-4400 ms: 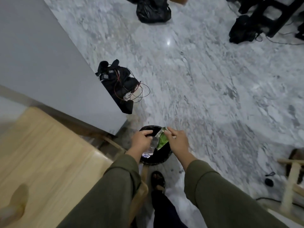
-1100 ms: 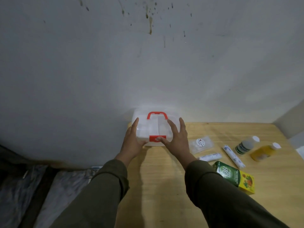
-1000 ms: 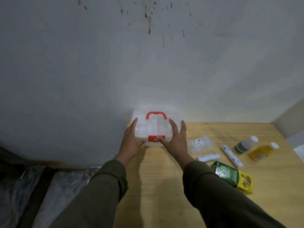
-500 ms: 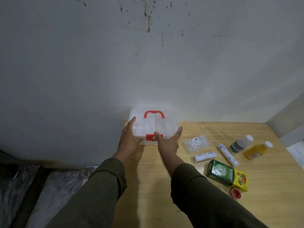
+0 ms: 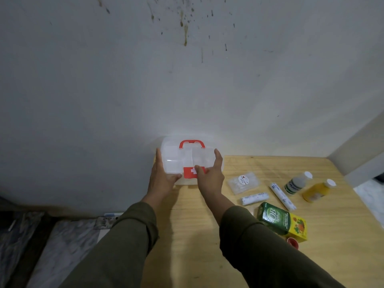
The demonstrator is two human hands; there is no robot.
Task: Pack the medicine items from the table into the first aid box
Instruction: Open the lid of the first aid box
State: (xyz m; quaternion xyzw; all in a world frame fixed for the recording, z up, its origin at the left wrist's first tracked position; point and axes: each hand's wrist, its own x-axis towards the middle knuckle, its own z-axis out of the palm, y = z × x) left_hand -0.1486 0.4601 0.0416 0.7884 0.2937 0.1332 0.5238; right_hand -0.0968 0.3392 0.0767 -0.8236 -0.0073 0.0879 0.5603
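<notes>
A clear plastic first aid box (image 5: 182, 159) with a red handle and red latch stands at the table's far left corner against the wall, lid down. My left hand (image 5: 161, 179) grips its left side. My right hand (image 5: 209, 175) holds its right side, thumb on the red latch. To the right lie a clear packet (image 5: 243, 182), two white rolls (image 5: 254, 198) (image 5: 282, 196), a white bottle (image 5: 297, 182), a yellow bottle (image 5: 316, 190), a green and yellow carton (image 5: 282, 221) and a small red cap (image 5: 293, 242).
The wooden table (image 5: 195, 246) meets a stained grey wall (image 5: 187, 80) at the back. Its left edge drops to a dark marbled floor (image 5: 52, 246). A grey ledge (image 5: 361, 154) stands at the far right.
4.4 s ago both hands held a wrapper over a bin on the floor. Within the last second my right hand shifted from the lid's top to the box's right side and latch.
</notes>
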